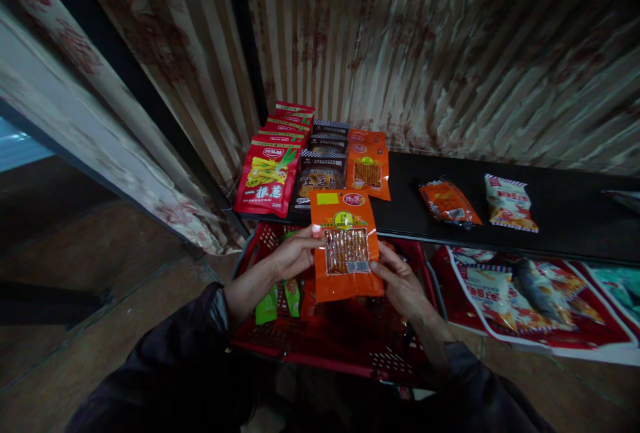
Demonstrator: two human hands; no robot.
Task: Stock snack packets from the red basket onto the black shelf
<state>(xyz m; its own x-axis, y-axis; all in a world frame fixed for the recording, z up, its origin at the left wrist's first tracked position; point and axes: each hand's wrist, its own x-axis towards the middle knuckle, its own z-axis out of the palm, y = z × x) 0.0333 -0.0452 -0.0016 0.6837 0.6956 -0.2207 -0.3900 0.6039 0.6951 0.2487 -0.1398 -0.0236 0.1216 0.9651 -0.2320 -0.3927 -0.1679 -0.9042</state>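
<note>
Between both hands I hold an orange snack packet (345, 283) upright, its printed face and clear window turned toward me. My left hand (296, 254) grips its left edge, and my right hand (400, 279) pinches the lower right edge. Behind it on the black shelf (560, 233) stand matching orange packets (376, 176) in a row. Beside those are dark potato-slice packets (320, 176) and, farther left, red snack packets (265, 186). Below my hands is a red basket (320, 346) with green packets (267, 306) in it.
Farther right on the shelf lie a dark-orange packet (449, 203) and a white-and-red packet (511, 203). A red-and-white bin (550, 339) full of snack bags stands under the shelf at right. A black post (245, 39) and pleated curtain (400, 39) rise behind.
</note>
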